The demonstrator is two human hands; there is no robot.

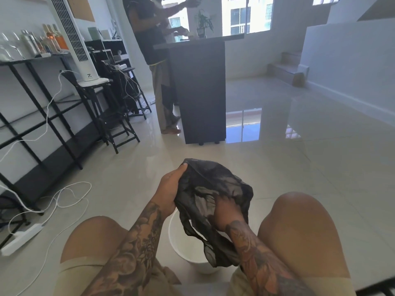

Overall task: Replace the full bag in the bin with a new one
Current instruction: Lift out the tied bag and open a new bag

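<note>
Black thin plastic bag [210,189] hangs bunched just above the round white bin [188,251]; left hand [171,189] clamps its grip on the edge, right hand [224,212] buried inside, grip hidden.

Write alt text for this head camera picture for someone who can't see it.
Seen from above, a seated person opens a thin black bag over a white bin standing on the floor between their knees; the left hand grips the bag's edge and the right hand is pushed inside it. Further back, another person stands at a dark counter.
</note>
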